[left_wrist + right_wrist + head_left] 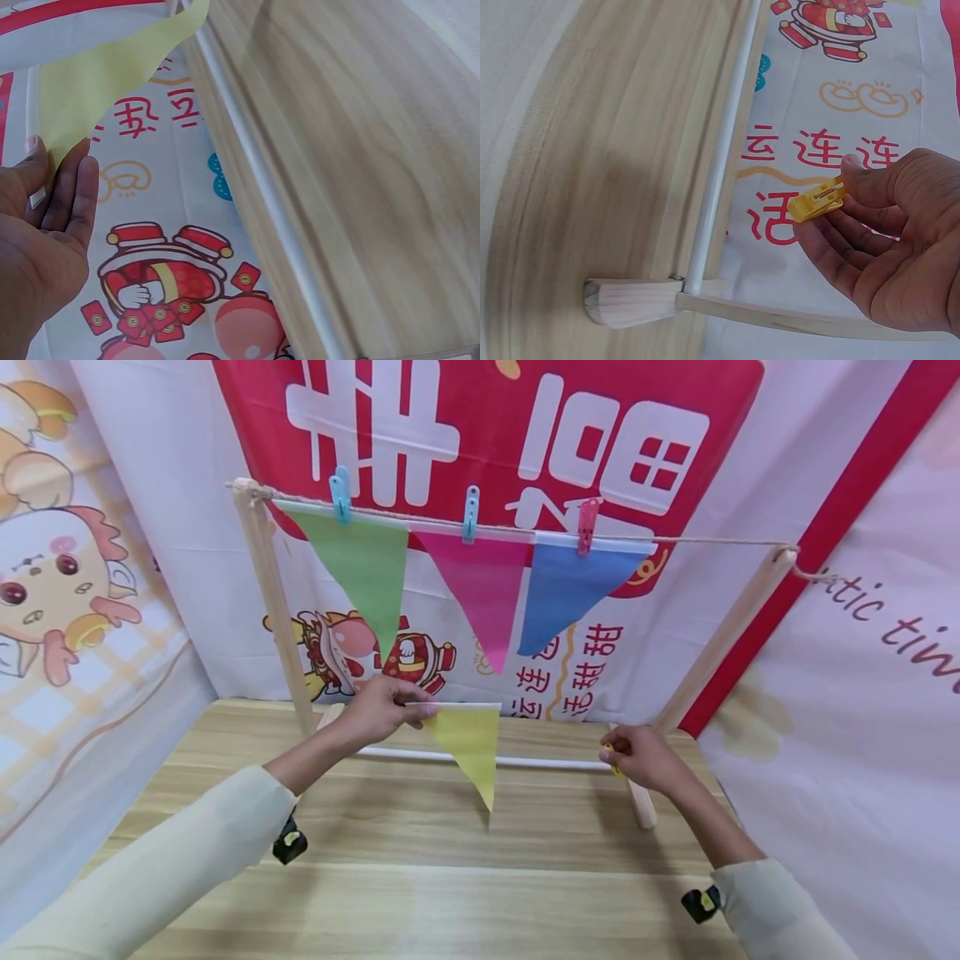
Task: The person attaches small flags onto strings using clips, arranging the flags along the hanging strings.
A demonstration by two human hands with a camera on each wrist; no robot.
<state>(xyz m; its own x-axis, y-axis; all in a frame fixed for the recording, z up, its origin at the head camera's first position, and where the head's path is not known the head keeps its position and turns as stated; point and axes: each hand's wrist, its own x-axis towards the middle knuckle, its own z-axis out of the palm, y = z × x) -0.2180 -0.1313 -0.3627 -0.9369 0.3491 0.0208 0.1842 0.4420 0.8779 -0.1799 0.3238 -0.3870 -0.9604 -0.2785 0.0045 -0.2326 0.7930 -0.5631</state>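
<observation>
My left hand (380, 710) pinches the top left corner of a yellow triangular pennant (474, 742), which hangs point down over the table. In the left wrist view the pennant (97, 86) runs up from between thumb and fingers. My right hand (643, 758), by the right post's base, holds a yellow clothespin (817, 199) between thumb and fingers. Above both hands a twine line (712, 540) carries a green pennant (367, 560), a pink pennant (487, 585) and a blue pennant (573, 589). Two blue clothespins (470, 514) and a pink clothespin (588, 525) grip them.
Wooden posts stand left (273, 602) and right (723, 639), with the twine tied at their tops. A white rod (555, 763) joins them low over the wooden table (420, 910). Printed cloth (847, 710) hangs behind and at the sides.
</observation>
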